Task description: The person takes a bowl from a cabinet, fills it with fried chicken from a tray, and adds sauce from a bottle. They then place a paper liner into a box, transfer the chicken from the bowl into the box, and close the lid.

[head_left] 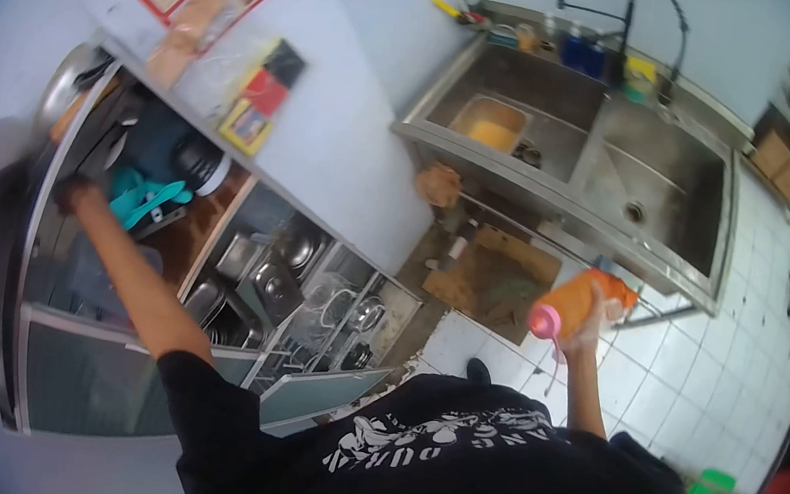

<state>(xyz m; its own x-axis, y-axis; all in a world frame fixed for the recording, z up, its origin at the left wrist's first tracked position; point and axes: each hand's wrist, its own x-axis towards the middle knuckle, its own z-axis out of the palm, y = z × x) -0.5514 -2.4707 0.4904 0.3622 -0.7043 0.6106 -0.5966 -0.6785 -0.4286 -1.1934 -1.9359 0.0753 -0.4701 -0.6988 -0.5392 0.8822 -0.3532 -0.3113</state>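
My left hand [77, 192] reaches into an open wall cabinet, in shadow, and its fingers are too dark to make out. Close to it lie turquoise plastic utensils [144, 197] and a clear plastic container [108, 277]. Out to the right, my right hand [594, 328], apparently in a thin clear glove, is closed around an orange bottle [565, 306]. The bottle tilts with its pink cap [543, 320] towards the lower left, and a pink strap dangles from it.
A steel double sink [588, 133] stands against the far wall, with a tan container [493, 124] in its left basin. Metal pans [273, 286] and clear containers [332, 299] fill the other cabinet sections. A cabinet door [318, 398] hangs open near my body. Cardboard [497, 277] lies under the sink.
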